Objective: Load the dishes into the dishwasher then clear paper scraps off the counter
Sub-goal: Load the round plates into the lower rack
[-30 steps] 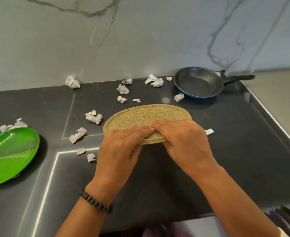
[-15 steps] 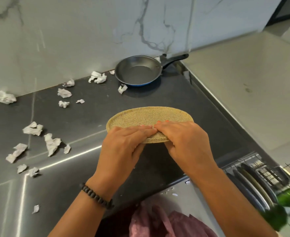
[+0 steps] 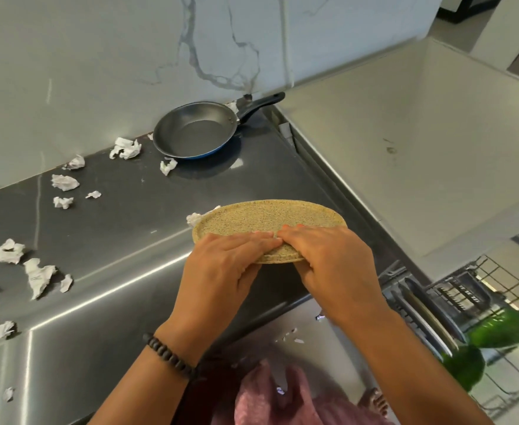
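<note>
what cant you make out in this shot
- Near rim of the speckled plate: head view, covered by the left hand and right hand.
- Dishwasher rack: cut off by the right edge.
- Green dish in the rack: blurred.
- Print on the paper scraps: too small.

Your forearms come in from the lower edge and converge toward the centre. Your left hand (image 3: 226, 259) lies palm down, fingers straight and close together, pointing right, thumb tucked beneath. Your right hand (image 3: 328, 256) mirrors it, fingers pointing left, fingertips meeting those of the left. Both grip the near rim of the speckled tan oval plate (image 3: 267, 217). A dark beaded bracelet (image 3: 169, 357) circles your left wrist.
</note>
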